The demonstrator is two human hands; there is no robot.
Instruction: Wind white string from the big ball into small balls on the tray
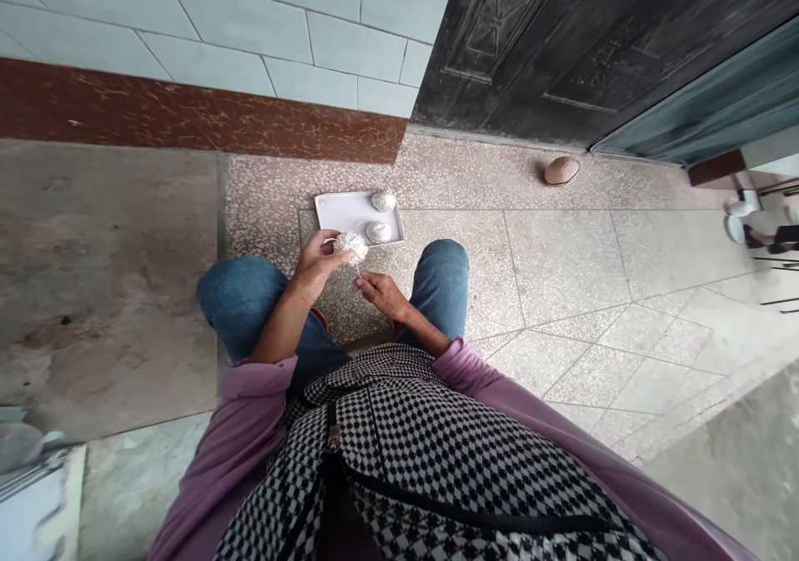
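Terrazzo floor underfoot, person seated over it; all positions below are relative to the white tray.

Left hand: fingers partly open, wrapped around a ball of white twine and cradling it from the side, just in front of the tray. Right hand: fingers curled, thumb and forefinger close together beside a thin strand hanging from that ball. Strand too fine to confirm a pinch, so cannot tell if this hand has hold of it. The hands are near each other, with no contact visible.

Progress: two more twine balls lie on the tray, one at its far right and one at its near right. Both look round and compact. So two balls are in the tray, and the third is in the hands, off the tray. Any loose ends on the tray balls are too small to resolve.

Outward: denim-clad knees sit either side of the tray's near edge, mauve sleeves and a checked vest below it. Beyond the tray: maroon skirting and a pale tiled wall. Off to its right: a tan oval object on the floor, in front of a dark door.
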